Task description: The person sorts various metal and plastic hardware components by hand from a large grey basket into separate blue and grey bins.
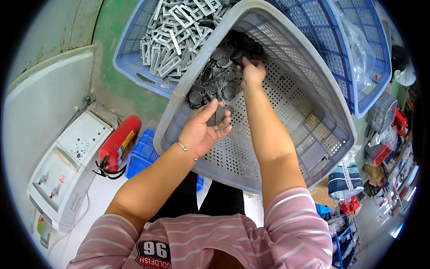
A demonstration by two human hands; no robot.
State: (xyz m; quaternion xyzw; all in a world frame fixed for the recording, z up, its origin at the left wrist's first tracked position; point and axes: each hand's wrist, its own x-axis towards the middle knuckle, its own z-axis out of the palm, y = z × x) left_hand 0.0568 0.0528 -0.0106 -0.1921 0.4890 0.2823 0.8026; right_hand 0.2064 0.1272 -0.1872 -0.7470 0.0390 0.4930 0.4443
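A large grey perforated basket (pixel 291 121) stands tilted in front of me. Dark round discs (pixel 219 56), some with patterned faces, are heaped along its far left side. My left hand (pixel 201 127) is over the near end of the heap, palm turned up, its fingers curled round a dark disc (pixel 216 117). Farther in, my right hand (pixel 252 74) touches the heap with bent fingers drawn together. Its fingertips are partly hidden, so what they grip cannot be made out.
Behind at the left, a blue basket (pixel 130 74) holds silvery rectangular frames (pixel 179 38). Other blue baskets (pixel 358 96) stand at the right. A red fire extinguisher (pixel 121 139), a small blue basket (pixel 142 152) and a white water dispenser (pixel 71 152) are on my left.
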